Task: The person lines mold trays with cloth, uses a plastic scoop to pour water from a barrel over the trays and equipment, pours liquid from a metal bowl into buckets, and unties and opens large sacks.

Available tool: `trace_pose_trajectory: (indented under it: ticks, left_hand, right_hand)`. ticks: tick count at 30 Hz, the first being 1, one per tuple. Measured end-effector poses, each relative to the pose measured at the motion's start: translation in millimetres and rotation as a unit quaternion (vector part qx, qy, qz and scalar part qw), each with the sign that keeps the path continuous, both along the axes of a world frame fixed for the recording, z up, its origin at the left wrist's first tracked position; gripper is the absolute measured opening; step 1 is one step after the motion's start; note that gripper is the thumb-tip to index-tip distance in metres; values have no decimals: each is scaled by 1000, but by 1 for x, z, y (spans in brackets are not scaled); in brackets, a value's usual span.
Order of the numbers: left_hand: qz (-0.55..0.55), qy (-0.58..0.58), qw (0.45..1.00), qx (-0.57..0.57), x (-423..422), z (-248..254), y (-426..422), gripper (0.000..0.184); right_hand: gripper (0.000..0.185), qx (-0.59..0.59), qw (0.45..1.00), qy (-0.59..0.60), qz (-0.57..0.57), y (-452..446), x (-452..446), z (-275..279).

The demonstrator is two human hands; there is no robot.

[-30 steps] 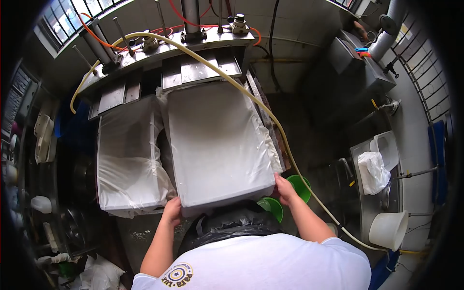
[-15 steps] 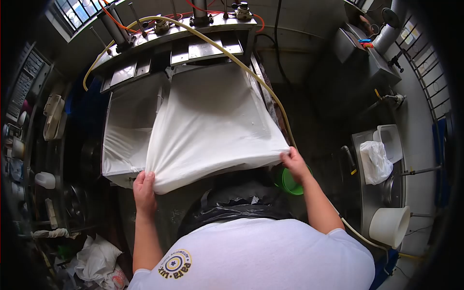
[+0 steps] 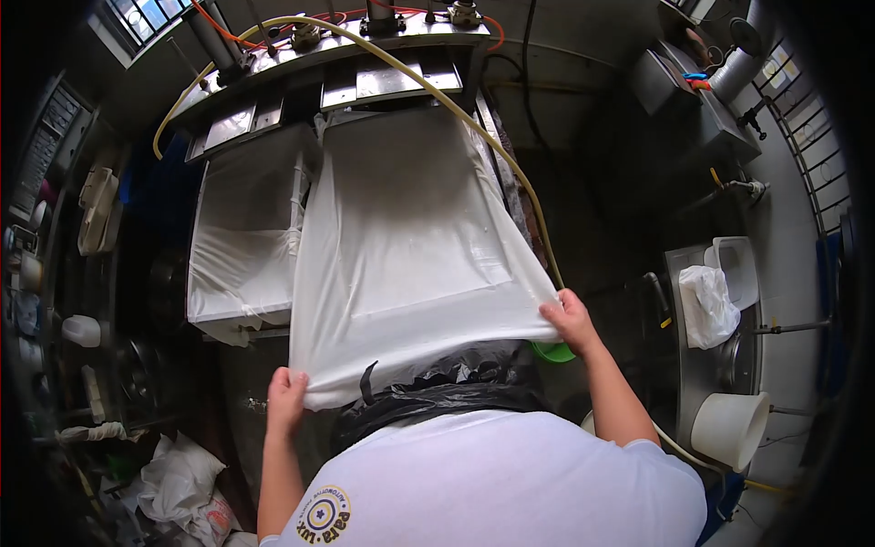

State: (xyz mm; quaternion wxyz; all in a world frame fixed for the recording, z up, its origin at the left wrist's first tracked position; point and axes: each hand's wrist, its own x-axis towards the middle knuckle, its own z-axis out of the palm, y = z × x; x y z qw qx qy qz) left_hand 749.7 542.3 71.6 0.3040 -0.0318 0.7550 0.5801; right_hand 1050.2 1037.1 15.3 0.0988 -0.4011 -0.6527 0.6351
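A wide white cloth (image 3: 410,237) lies over the right-hand box under the metal press and is stretched toward my body. My left hand (image 3: 287,397) is closed on its near left corner. At the near right corner, my right hand (image 3: 569,321) pinches the cloth's edge. Between my hands the near edge hangs just in front of the black plastic apron (image 3: 447,387) at my waist. A second white cloth (image 3: 239,273) lines the box on the left, with loose folds. The box beneath the stretched cloth is mostly hidden.
The press frame (image 3: 392,36) spans the back, with a yellow hose (image 3: 519,173) running down the right side. A green bucket (image 3: 553,352) is partly hidden beyond my right hand. On the right are a metal sink counter with a white plastic bag (image 3: 709,305) and a white tub (image 3: 732,430).
Both hands have come nearer my body, pulling the cloth's near edge toward me and flatter. My right hand also shifted slightly right, and the green bucket is more covered.
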Motion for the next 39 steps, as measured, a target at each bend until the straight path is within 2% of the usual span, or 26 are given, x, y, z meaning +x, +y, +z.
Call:
trace_pose_trajectory:
  ticks: [1, 2, 3, 4, 7, 8, 9, 11, 12, 14, 15, 16, 20, 22, 24, 25, 26, 27, 28, 30, 32, 34, 35, 36, 38, 39]
  left_hand:
    - [-89, 44, 984, -149, -5, -34, -19, 27]
    - [-131, 42, 950, -279, -1, -33, -9, 29]
    - [-177, 116, 925, -316, -1, -41, -5, 29]
    - [-221, 190, 890, -351, -2, -42, 4, 28]
    - [-216, 427, 849, -225, -15, -12, 78, 36]
    - [-209, 525, 808, -166, -20, 0, 110, 42]
    - [-239, 547, 792, -130, -25, 16, 142, 50]
    - [-365, 520, 757, -152, -37, 26, 192, 75]
    - [-364, 522, 757, -149, -43, 22, 208, 75]
    - [-461, 353, 739, -342, -56, -1, 235, 107]
    - [-498, 341, 703, -377, -59, -8, 245, 119]
    - [-532, 329, 662, -412, -63, -16, 251, 131]
    - [-544, 247, 678, -429, -84, -64, 260, 140]
    - [-544, 248, 677, -429, -91, -50, 269, 135]
    - [-551, 239, 675, -428, -110, -57, 278, 130]
    - [-584, 149, 705, -375, -139, -56, 296, 123]
    - [-560, 172, 738, -336, -148, -57, 301, 111]
    - [-537, 194, 766, -295, -154, -39, 307, 100]
    - [-541, 190, 765, -293, -152, -21, 312, 100]
    - [-422, 434, 699, -380, -154, -6, 321, 96]
    - [-439, 432, 686, -388, -167, -51, 323, 91]
    - [-453, 429, 674, -396, -194, -67, 333, 86]
    - [-534, 291, 712, -352, -221, -58, 352, 84]
    - [-599, 143, 729, -298, -241, -48, 368, 82]
    - [-476, 311, 765, -303, -254, -32, 387, 69]
    - [-432, 365, 771, -295, -260, -16, 395, 69]
  right_hand:
    - [35, -33, 999, -29, 14, 0, 7, -16]
    - [35, -34, 999, -30, 15, -3, 8, -14]
    - [39, 119, 978, -153, 82, -6, 4, -4]
    - [44, 268, 914, -269, 145, -7, 0, 2]
    - [54, 381, 909, -127, 111, -6, -37, 22]
    - [57, 421, 900, -54, 98, -8, -62, 37]
    - [58, 470, 872, -22, 134, -12, -86, 51]
    - [67, 507, 830, 13, 232, -15, -138, 65]
    - [74, 495, 817, 15, 295, -18, -159, 68]
    - [102, 495, 764, -160, 381, -32, -193, 61]
    - [127, 449, 753, -230, 423, -26, -205, 38]
    - [133, 463, 730, -248, 438, -26, -211, 9]
    - [137, 416, 746, -271, 444, -40, -226, -42]
    - [135, 384, 765, -289, 429, -41, -240, -11]
    - [124, 394, 738, -291, 464, -31, -249, -6]
    - [110, 277, 807, -271, 446, -14, -261, 1]
    - [110, 275, 807, -273, 445, -2, -273, 6]
    - [107, 353, 818, -240, 386, 4, -285, 21]
    - [104, 425, 820, -205, 323, 6, -294, 29]
    - [100, 455, 812, -225, 289, 4, -313, 23]
    - [97, 489, 798, -240, 256, 11, -327, 12]
    - [88, 421, 786, -278, 357, 28, -343, -15]
    - [74, 351, 828, -205, 387, 63, -362, -41]
    - [61, 284, 883, -179, 328, 75, -376, -16]
    - [50, 446, 860, -150, 198, 92, -401, 5]
    - [52, 451, 857, -162, 189, 106, -417, 9]
